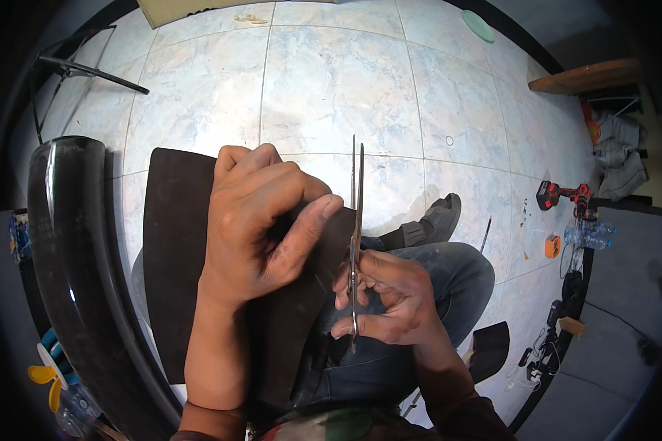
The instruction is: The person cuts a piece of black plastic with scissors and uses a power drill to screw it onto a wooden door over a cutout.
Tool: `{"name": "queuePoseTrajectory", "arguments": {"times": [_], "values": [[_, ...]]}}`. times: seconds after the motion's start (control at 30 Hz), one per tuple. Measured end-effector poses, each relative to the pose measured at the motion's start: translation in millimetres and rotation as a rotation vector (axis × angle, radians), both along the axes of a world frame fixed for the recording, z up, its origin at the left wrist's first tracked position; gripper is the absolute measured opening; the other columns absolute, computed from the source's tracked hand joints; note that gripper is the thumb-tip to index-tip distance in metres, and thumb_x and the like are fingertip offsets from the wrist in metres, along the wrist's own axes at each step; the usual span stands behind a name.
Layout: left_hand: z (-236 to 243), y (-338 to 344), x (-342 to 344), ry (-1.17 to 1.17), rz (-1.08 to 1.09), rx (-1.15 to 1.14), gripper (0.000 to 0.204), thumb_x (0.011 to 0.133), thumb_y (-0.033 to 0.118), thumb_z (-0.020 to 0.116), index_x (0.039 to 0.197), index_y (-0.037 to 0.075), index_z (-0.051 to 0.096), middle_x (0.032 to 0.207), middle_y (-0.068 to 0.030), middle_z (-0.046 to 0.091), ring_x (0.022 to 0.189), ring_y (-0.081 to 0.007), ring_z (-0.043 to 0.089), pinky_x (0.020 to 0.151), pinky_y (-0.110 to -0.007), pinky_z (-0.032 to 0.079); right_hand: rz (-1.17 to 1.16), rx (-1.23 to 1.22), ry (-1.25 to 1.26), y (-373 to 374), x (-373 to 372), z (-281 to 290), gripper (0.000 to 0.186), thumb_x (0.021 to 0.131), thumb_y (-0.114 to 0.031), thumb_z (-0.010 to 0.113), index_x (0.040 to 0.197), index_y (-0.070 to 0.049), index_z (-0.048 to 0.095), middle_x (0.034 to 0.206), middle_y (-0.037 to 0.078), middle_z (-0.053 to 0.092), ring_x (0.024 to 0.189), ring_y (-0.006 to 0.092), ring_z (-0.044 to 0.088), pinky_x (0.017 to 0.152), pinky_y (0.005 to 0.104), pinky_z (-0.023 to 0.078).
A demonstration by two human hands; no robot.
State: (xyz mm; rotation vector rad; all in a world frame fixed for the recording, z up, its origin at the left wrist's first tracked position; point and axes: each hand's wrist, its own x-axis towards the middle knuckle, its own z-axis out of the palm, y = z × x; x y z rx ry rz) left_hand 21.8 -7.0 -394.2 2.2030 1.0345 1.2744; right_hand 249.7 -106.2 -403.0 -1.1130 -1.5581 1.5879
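Observation:
A dark brown, leather-like sheet (175, 257) lies over my lap, its right edge reaching the scissors. My left hand (254, 213) is closed over the upper part of this sheet, fingers curled and thumb bent toward the index finger. In my right hand (401, 298) are metal scissors (358, 198), held by the handles with the blades pointing away from me. Only a narrow gap shows between the blade tips. The sheet's edge meets the scissors near the pivot; whether it lies between the blades I cannot tell.
A glossy black padded armrest-like roll (66, 242) stands along my left. Tiled floor (338, 81) stretches ahead. On the right lie a red-and-black cordless drill (566, 195), an orange box (552, 246), plastic bottles (592, 237) and cables. A dark offcut (490, 351) rests beside my right knee.

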Motion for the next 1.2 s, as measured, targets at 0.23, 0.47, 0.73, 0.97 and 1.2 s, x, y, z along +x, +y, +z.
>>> {"name": "queuePoseTrajectory", "arguments": {"times": [0.23,0.47,0.73,0.97,1.2], "values": [[0,-1,0,0.006,0.001,-0.027,0.014,0.090,0.016,0.083,0.082,0.010,0.074,0.072,0.0000,0.064,0.068,-0.0210,0.047,0.077,-0.037,0.032,-0.076,-0.084,-0.015,-4,1,7,0.076,0.072,-0.007,0.101,0.142,0.000,0.070,0.092,0.001,0.071,0.072,0.0073,0.056,0.063,0.0240,0.046],[0,-5,-3,0.046,0.015,-0.046,0.016,0.089,0.019,0.083,0.094,0.008,0.073,0.087,-0.0048,0.068,0.083,-0.0252,0.057,0.089,-0.039,0.038,0.051,-0.120,-0.090,15,35,33,0.079,0.073,0.000,0.100,0.147,-0.002,0.070,0.089,0.001,0.073,0.072,0.0058,0.060,0.063,0.0229,0.047],[7,-10,-10,0.107,0.278,0.142,0.063,0.070,0.036,0.097,0.113,0.004,0.064,0.113,-0.0130,0.065,0.106,-0.0285,0.057,0.103,-0.041,0.040,0.205,-0.068,-0.296,46,63,50,0.076,0.070,-0.002,0.102,0.141,-0.008,0.077,0.086,0.001,0.075,0.075,0.0074,0.067,0.066,0.0262,0.051],[6,-26,-4,0.198,0.162,0.175,0.081,0.055,0.057,0.107,0.082,0.010,0.048,0.077,-0.0029,0.040,0.073,-0.0237,0.042,0.068,-0.039,0.032,0.348,-0.206,-0.387,72,78,66,0.071,0.069,0.002,0.096,0.138,-0.006,0.079,0.081,-0.004,0.069,0.069,0.0046,0.057,0.062,0.0250,0.042],[13,-42,16,0.308,0.147,-0.074,0.043,0.072,0.041,0.093,0.076,0.013,0.061,0.072,-0.0023,0.050,0.077,-0.0259,0.052,0.076,-0.043,0.036,0.442,-0.220,-0.387,91,95,67,0.067,0.073,0.002,0.092,0.138,-0.002,0.078,0.078,-0.007,0.068,0.067,0.0022,0.051,0.061,0.0233,0.038]]}}
